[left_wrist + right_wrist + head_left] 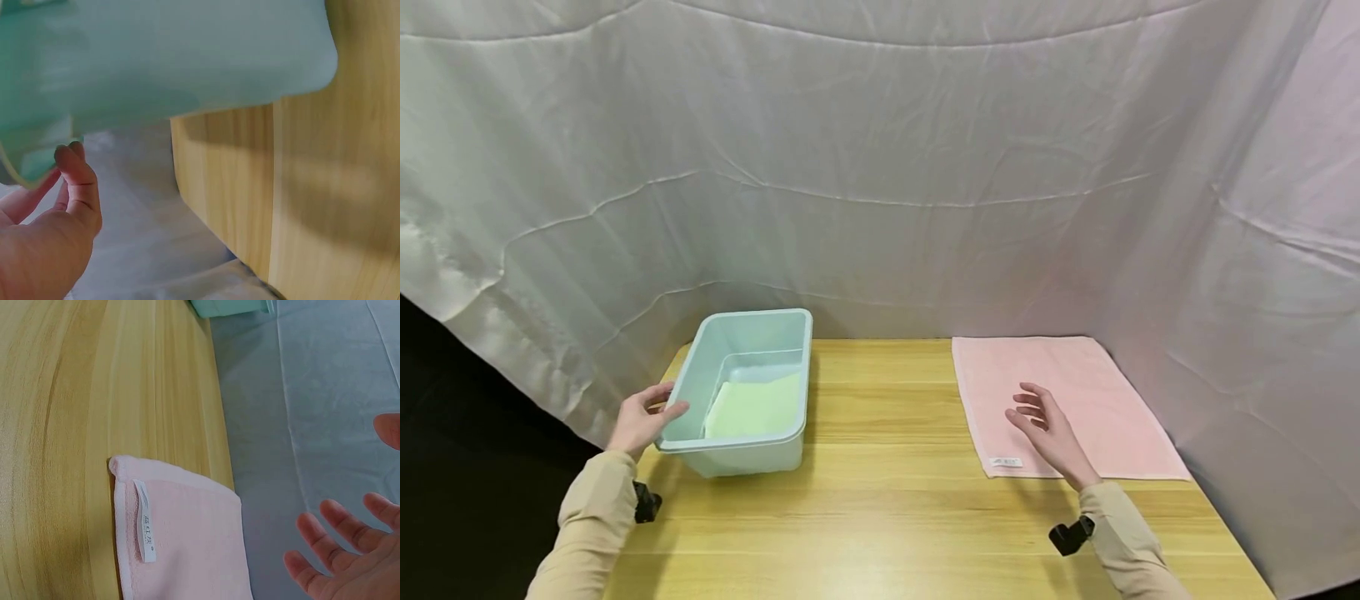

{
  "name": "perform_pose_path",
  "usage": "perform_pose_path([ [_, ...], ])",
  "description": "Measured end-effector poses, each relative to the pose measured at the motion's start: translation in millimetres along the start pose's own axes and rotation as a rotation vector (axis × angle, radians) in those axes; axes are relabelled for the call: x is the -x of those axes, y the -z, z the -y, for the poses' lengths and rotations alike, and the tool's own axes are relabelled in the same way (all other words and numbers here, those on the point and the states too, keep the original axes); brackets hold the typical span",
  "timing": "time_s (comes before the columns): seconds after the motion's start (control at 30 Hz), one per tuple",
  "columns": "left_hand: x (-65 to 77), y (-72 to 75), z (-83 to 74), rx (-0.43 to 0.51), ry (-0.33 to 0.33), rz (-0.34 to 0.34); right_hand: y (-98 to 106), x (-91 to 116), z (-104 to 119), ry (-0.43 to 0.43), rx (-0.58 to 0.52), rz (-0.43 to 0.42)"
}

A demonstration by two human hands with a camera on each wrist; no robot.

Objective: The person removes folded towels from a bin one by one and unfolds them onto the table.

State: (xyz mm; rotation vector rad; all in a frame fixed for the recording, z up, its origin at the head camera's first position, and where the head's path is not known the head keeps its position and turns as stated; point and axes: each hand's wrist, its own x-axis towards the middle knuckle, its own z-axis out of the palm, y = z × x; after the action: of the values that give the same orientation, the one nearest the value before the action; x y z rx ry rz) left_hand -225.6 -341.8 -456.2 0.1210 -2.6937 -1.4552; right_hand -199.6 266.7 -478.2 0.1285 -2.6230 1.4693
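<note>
At the left of the table stands a pale blue-green plastic bin [741,458], its open top facing up. Inside it lies a light green folded cloth [756,407]. My left hand [643,417] grips the bin's left rim, thumb over the edge and fingers outside; in the left wrist view the left hand [59,219] is at the rim's corner. A pink towel [1075,400] with a white label lies spread flat at the right. Over the towel hovers my right hand [1048,429], holding nothing, its fingers loosely bent and apart in the right wrist view.
The wooden table [880,500] reaches back to a grey-white curtain [880,208], which hangs behind it and along both sides. A small black device [1071,535] is strapped at the right wrist, another [646,502] at the left.
</note>
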Motion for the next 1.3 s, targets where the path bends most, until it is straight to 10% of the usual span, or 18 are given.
perform_pose_path([
  [1.3, 18.5, -82.8, -52.6, 0.104, -0.056, 0.205, -19, -9, 30, 0.101, 0.036, 0.098],
])
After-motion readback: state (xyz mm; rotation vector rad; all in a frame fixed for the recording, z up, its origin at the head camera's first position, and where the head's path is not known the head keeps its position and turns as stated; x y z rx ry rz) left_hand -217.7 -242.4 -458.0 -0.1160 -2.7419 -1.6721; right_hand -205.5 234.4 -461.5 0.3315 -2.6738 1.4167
